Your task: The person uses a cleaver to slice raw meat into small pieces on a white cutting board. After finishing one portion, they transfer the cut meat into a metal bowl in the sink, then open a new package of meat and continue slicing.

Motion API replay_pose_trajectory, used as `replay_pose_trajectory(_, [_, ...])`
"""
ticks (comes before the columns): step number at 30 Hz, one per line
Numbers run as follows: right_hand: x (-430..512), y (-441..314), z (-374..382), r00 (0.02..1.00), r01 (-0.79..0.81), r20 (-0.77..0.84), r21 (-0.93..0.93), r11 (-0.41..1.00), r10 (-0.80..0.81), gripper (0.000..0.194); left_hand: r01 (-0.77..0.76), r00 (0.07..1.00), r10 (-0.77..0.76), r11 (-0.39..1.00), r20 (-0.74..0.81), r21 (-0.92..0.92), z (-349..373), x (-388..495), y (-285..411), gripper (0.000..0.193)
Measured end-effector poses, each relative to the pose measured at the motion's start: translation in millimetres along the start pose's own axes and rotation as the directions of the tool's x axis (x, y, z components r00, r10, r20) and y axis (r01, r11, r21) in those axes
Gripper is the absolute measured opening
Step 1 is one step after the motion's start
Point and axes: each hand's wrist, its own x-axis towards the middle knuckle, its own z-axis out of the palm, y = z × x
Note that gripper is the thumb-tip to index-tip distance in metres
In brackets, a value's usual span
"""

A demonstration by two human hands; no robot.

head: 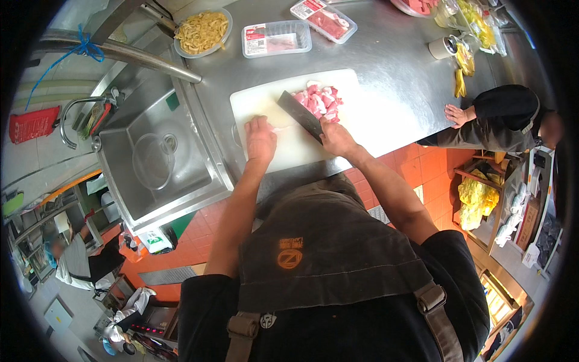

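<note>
A white cutting board (294,156) lies on the steel counter in front of me. My right hand (338,138) grips a Chinese cleaver (298,114), its broad dark blade slanting up and left over the board. Against the blade's right side sits a heap of cut raw pink meat (322,100) with pale fat. My left hand (261,140) rests on the board's left part, fingers bent downward. A small pale pink scrap of meat (277,129) shows beside its fingertips; whether the fingers hold anything is hidden.
Behind the board are a plastic meat tray (277,40), a packed meat tray (325,20) and a bowl of yellowish strips (203,31). A steel sink (199,183) adjoins on the left. At right, a co-worker's hand (457,116) touches the counter near a white cup (441,48).
</note>
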Motion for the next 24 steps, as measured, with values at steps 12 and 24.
replay_pose_trajectory(12, [-11.3, -46.3, -10.3, 0.982, 0.117, -0.137, -0.115, 0.986, -0.132, 0.030, -0.200, 0.978, 0.206, 0.968, 0.025, -0.152, -29.7, -39.2, 21.0, 0.035])
replay_pose_trajectory(24, [-18.4, -54.8, 33.9, 0.995, 0.097, 0.020, -0.195, 0.976, -0.095, 0.047, -0.348, 0.937, 0.348, 0.934, -0.013, -0.081, -24.6, -30.0, 13.3, 0.026])
